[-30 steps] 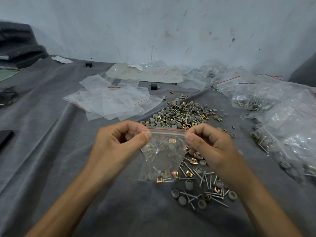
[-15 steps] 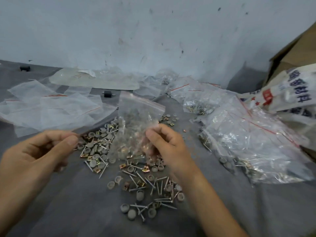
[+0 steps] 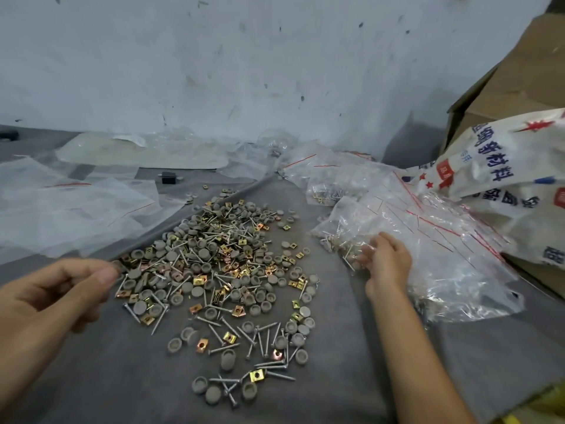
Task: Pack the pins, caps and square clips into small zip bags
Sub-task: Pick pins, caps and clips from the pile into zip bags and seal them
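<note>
Caps (image 3: 213, 395) grey, pins (image 3: 223, 348) steel, clips (image 3: 256, 375) brass — left hand (image 3: 61, 289) slack; right hand (image 3: 386, 261) on bag (image 3: 339, 240), grip unclear.

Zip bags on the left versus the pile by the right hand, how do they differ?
The left zip bags lie flat and look empty; the right pile is made of filled bags. The left zip bags are spread out; the right pile is heaped, with the right hand touching it. Both are clear with red zip lines.
</note>
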